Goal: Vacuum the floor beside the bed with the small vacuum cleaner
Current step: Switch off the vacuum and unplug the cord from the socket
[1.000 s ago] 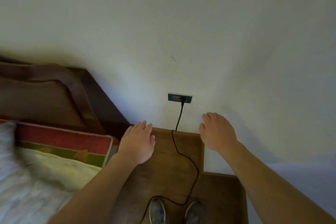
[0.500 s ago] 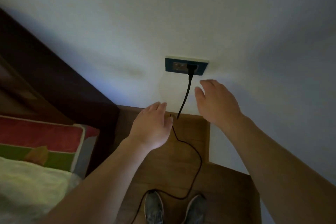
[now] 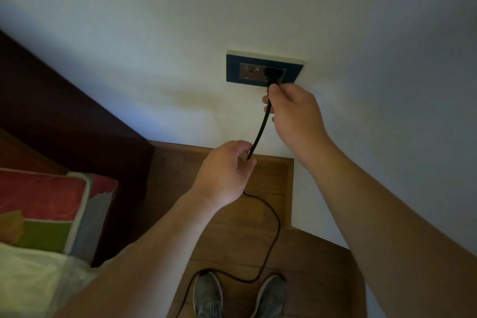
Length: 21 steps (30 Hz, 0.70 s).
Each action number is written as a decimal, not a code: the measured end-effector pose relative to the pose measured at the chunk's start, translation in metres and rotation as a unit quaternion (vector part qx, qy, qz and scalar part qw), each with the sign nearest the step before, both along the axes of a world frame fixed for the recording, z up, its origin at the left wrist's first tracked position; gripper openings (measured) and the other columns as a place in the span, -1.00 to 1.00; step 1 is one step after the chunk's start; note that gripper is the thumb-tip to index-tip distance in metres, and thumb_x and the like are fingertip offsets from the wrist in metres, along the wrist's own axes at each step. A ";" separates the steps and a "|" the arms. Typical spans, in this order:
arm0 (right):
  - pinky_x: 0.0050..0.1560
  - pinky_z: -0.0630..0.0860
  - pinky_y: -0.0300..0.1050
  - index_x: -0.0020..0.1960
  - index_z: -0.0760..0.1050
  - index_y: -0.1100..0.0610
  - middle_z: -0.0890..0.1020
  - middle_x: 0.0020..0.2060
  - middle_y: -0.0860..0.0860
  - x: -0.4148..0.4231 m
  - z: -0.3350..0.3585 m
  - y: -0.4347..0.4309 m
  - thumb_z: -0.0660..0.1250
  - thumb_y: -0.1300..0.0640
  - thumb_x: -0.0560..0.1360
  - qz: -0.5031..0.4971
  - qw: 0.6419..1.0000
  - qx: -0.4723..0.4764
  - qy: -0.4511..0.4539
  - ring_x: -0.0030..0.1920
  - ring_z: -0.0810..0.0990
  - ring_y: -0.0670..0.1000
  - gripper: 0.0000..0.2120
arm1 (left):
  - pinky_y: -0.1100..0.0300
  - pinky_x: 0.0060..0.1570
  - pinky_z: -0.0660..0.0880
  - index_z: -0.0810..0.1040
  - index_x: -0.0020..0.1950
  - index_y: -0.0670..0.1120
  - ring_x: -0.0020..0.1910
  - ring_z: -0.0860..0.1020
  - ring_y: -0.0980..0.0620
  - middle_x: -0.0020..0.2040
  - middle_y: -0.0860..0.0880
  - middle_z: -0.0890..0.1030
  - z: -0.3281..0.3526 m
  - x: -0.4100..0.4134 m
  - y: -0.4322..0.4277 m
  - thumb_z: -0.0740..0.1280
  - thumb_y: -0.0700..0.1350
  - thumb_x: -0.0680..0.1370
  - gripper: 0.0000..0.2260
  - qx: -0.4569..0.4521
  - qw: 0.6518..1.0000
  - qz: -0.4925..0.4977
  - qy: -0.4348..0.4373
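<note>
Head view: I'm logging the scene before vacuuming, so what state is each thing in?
Plug: pushed into the outlet's right socket.
Outlet: left socket free.
Cord: hangs from the plug, slack loop on the floor.
Right hand: pinches the cord just under the plug.
Left hand: grips the cord lower down.

Bedroom in a home. Bed [image 3: 126, 201] at left: dark wooden headboard [image 3: 64, 116] against the wall, pillow [image 3: 44, 204] in a red-and-green patterned case, pale bedding [image 3: 31, 279] below it. Strip of wood-plank floor [image 3: 240, 240] between bed and plain white wall [image 3: 232, 8]. Blue-framed wall socket [image 3: 233, 70] low on that wall, black cord [image 3: 259, 131] plugged in and trailing over the planks. Grey trainers [image 3: 207, 297] on the floor. Light dim, indoor
</note>
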State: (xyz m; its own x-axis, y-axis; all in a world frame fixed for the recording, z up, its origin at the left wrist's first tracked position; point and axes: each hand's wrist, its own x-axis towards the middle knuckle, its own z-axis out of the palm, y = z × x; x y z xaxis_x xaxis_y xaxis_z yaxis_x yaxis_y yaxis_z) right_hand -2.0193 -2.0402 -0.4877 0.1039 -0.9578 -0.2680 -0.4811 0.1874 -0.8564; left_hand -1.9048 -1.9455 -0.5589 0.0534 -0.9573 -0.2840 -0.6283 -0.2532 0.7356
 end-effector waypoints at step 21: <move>0.07 0.64 -0.06 -0.11 0.54 0.01 0.63 -0.22 -0.01 0.018 0.000 0.006 0.20 0.09 0.67 -0.143 0.982 0.061 -0.105 -0.21 0.62 -0.08 -0.78 | 0.13 -0.11 0.63 0.58 0.03 -0.03 -0.19 0.64 0.11 -0.20 0.08 0.64 0.004 -0.007 0.035 0.33 -0.18 0.64 -0.94 -0.101 0.991 0.035 0.081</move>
